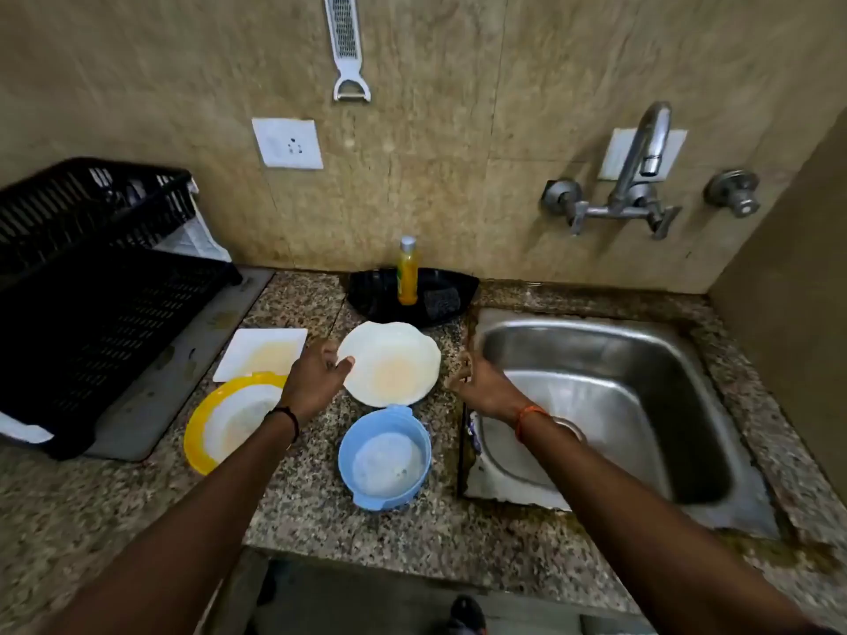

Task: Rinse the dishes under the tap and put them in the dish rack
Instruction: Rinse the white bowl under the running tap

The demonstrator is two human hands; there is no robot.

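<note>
Dish rack [87, 286]: left edge of frame, on the counter [403, 533].
Sink [609, 405]: right of frame, tap [641, 171] above it.
Plates (four): centre of frame, between rack and sink.
Bottle [407, 272]: behind the plates, in a tray [449, 281].

Both our arms reach forward from the bottom of frame. Left hand [316, 380] mid-frame, thumb out, fingers loosely extended. Right hand [476, 382] just right of centre, fingers loosely curled, holding nothing.
</note>
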